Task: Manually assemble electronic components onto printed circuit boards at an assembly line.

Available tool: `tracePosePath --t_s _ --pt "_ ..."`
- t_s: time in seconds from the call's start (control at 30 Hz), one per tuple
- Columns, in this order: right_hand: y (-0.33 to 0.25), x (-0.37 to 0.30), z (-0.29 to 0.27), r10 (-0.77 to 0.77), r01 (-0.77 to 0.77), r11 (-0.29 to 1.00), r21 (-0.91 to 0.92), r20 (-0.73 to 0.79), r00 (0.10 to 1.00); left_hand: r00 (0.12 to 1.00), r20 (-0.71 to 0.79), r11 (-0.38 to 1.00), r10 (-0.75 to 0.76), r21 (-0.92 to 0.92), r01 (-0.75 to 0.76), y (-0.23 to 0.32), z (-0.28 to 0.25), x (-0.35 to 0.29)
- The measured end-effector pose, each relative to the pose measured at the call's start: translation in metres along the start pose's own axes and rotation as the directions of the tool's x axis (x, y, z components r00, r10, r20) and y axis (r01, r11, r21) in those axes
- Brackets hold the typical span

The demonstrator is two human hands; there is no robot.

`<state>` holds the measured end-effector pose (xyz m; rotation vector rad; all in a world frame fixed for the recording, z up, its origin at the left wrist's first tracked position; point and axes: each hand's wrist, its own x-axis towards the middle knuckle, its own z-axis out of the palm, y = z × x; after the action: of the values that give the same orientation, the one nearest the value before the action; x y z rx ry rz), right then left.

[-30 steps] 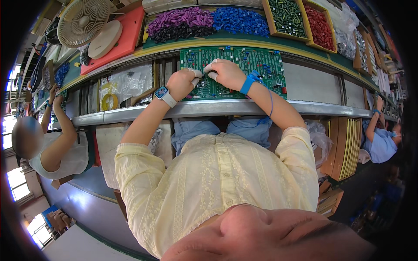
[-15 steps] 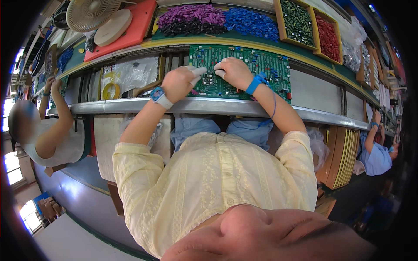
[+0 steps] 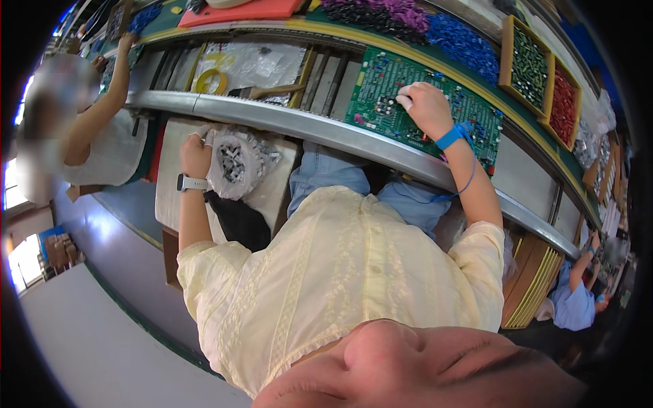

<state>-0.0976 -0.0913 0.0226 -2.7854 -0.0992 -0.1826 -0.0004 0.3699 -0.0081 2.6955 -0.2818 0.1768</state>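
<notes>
My left hand (image 3: 196, 155) is down to the left of the rail, its fingers closed at the rim of a clear plastic bag (image 3: 219, 178) that holds many small grey-silver parts (image 3: 235, 163). White finger covers show on its fingertips. My right hand (image 3: 428, 109), with a blue wrist strap (image 3: 451, 136) and cord, rests over a green circuit board (image 3: 377, 85) crowded with small components. Its covered thumb and fingers are pinched together near a cluster of round black-and-white components (image 3: 386, 103); whatever they hold is hidden.
A metal rail (image 3: 286, 121) edges the line in front of me. Beyond stand piles of purple (image 3: 394, 10) and blue parts (image 3: 462, 47), and trays of green (image 3: 529, 64) and red parts (image 3: 562, 102). Yellow tape (image 3: 211, 82) and a brush (image 3: 272, 91) lie left of the board. Another person (image 3: 102, 146) works at left.
My left hand has left the circuit board and moved down and left to the plastic bag. My right hand stays at the board. The view has turned toward the left.
</notes>
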Motion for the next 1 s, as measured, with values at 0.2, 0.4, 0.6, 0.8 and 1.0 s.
tracePosePath --t_s 0.2,0.4,0.6,0.8,1.0 --pt "-0.001 -0.007 0.004 -0.087 0.086 0.996 -0.023 -0.049 0.995 0.976 0.187 0.970 -0.113 0.234 0.067 -0.047 0.027 -0.020" --pt "0.002 -0.015 0.003 -0.170 0.161 0.982 -0.097 -0.092 0.981 0.902 0.416 0.892 -0.118 0.443 -0.087 -0.041 0.061 -0.020" --pt "0.000 -0.061 -0.050 0.094 -0.077 0.991 0.112 -0.156 0.983 0.849 0.504 0.836 -0.160 0.527 -0.155 -0.046 0.092 -0.016" --pt "0.057 -0.209 -0.091 0.549 -0.450 0.784 0.427 -0.139 0.824 0.881 0.407 0.889 -0.241 0.456 0.032 -0.032 0.104 -0.011" --pt "0.101 -0.393 -0.118 0.863 -0.736 0.243 0.631 0.206 0.461 0.883 0.338 0.918 -0.326 0.335 0.211 -0.038 0.108 -0.004"
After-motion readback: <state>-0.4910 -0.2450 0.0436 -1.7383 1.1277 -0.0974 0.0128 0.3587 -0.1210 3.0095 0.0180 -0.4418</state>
